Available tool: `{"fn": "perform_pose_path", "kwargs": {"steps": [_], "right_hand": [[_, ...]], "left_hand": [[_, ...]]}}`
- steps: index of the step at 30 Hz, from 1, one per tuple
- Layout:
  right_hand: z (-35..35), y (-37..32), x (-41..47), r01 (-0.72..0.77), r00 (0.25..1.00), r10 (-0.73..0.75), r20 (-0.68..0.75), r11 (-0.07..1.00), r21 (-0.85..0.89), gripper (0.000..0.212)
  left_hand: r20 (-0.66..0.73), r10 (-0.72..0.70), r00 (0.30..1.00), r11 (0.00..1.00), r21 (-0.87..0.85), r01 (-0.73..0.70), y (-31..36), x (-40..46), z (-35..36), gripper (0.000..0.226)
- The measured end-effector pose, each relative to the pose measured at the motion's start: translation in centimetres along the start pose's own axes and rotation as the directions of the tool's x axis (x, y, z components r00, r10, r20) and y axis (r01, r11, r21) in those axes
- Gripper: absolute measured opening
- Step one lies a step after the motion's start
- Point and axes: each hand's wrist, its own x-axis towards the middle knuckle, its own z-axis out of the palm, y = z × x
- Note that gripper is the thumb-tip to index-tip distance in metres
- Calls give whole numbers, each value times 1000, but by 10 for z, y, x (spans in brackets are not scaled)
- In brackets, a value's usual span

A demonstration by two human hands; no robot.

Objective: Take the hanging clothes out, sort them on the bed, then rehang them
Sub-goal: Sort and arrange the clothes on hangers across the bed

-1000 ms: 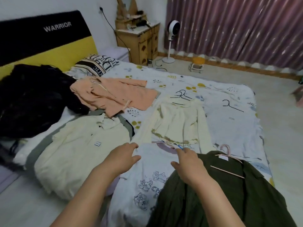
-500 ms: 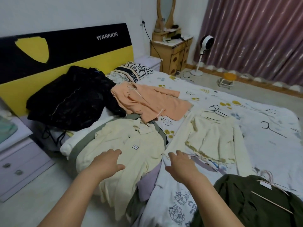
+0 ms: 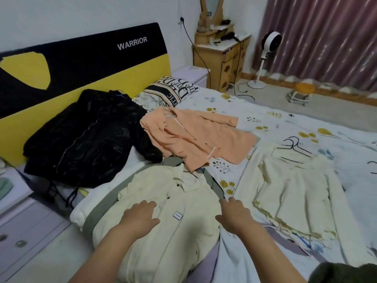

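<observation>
Cream button-front cotton shirt (image 3: 163, 217) w/ small chest label lies flat at the bed's (image 3: 265, 111) near edge, left hand (image 3: 140, 216) & right hand (image 3: 234, 216) over it, fingers relaxed, holding nothing; prob. light, floppy, so best taken at collar/shoulders.

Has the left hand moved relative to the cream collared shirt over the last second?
Yes. The left hand has shifted left, from the white printed garment onto the cream collared shirt, left of its small chest label.
</observation>
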Motion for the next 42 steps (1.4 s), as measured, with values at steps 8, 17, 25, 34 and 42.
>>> {"fn": "perform_pose_path", "kwargs": {"steps": [8,17,25,34,42], "right_hand": [[0,-6,94,-52,997,51,55,999,11,44],[42,-37,189,-226,973,213,92,960,167,52],[87,-51,297,-385,921,388,39,890,245,62],[109,-59,334,-495,851,525,-31,821,285,49],[84,-78,279,-423,792,600,-111,670,610,35]], "left_hand": [[68,31,997,999,40,-34,-11,94,3,48],[63,169,984,978,109,-176,-37,227,4,51],[62,256,965,947,186,-263,-48,359,23,59],[21,298,954,932,212,-295,-48,431,54,54],[-56,293,955,954,-49,-295,-60,402,25,39]]}}
